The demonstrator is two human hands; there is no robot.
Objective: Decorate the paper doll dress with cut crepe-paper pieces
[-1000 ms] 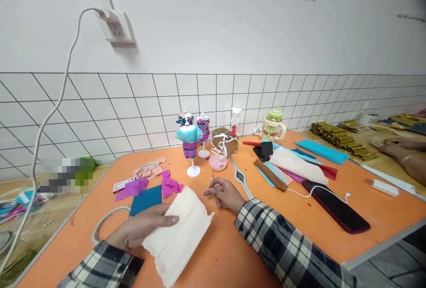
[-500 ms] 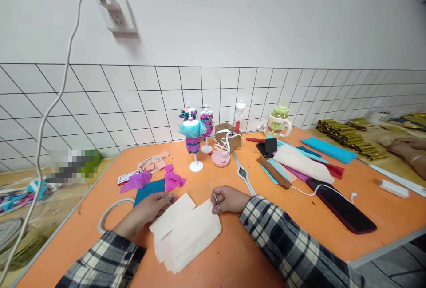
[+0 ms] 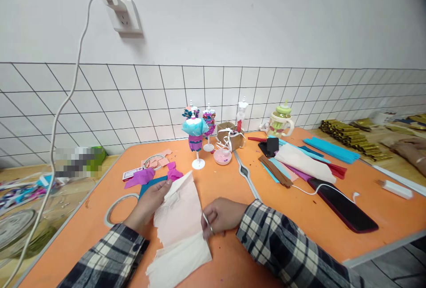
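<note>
A cream crepe paper sheet (image 3: 181, 230) lies partly unfolded on the orange table (image 3: 233, 270) in front of me. My left hand (image 3: 151, 201) pinches its upper left corner and lifts it. My right hand (image 3: 221, 217) is closed on the sheet's right edge, with a thin needle held between the fingers. Both arms wear plaid sleeves. Beyond the sheet lie magenta paper scraps (image 3: 156, 175) and a teal sheet (image 3: 149, 182).
Small dress-form figures in paper dresses (image 3: 195, 135) stand mid-table by a pink dish (image 3: 222, 156) and a cardboard box (image 3: 229, 135). Paper rolls (image 3: 304, 161), a dark phone on a cable (image 3: 342, 208) and a cup (image 3: 280, 123) lie right. Another person's hand (image 3: 408, 150) rests far right. A tape ring (image 3: 116, 201) lies left.
The folded cream sheet has been laid down and opened out lengthwise. My left hand moved up to its top corner; my right hand came back toward me onto its right edge.
</note>
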